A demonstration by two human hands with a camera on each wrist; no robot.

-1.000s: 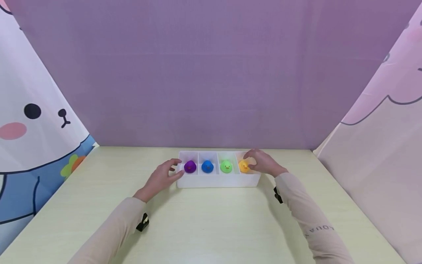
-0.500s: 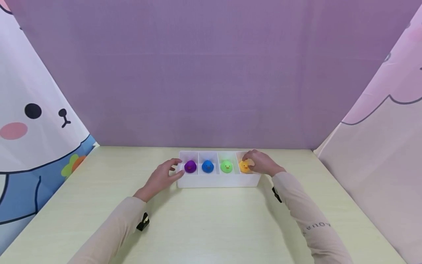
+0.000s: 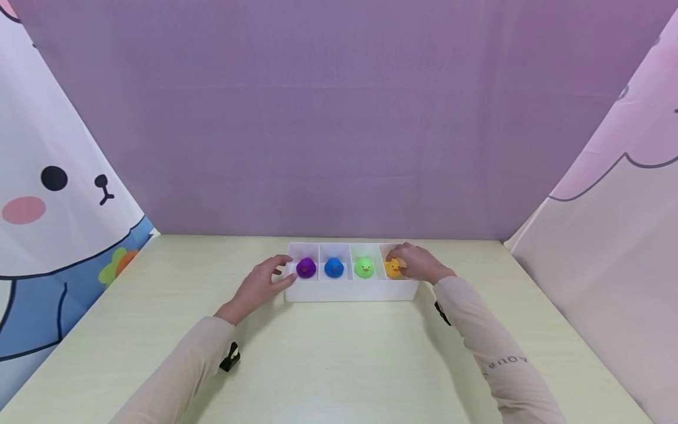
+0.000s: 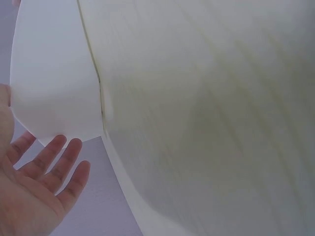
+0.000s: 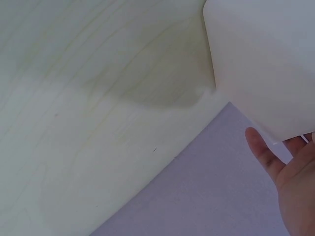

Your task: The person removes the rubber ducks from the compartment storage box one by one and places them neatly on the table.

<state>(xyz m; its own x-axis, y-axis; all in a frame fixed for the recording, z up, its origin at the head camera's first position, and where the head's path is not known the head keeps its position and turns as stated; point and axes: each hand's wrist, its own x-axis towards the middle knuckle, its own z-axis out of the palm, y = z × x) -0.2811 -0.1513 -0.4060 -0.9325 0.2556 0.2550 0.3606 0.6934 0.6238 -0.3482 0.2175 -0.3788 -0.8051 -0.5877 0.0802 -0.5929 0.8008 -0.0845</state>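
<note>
A white box with a row of compartments stands on the table near its back edge. From left to right it holds a purple toy duck, a blue toy duck, a green toy duck and a yellow toy duck. My right hand reaches over the right end, pinching the yellow duck between thumb and fingers and partly covering it. At the left end, my left hand has thumb and fingertips at the rim; the left wrist view shows its fingers spread and relaxed.
The pale wooden table extends in front of the box. A purple cloth hangs behind it. Printed cartoon curtains, a left curtain and a right curtain, flank the table.
My right hand has shifted slightly left, its fingers moving farther over the yellow duck. The left hand, the box and the other ducks stay in place.
</note>
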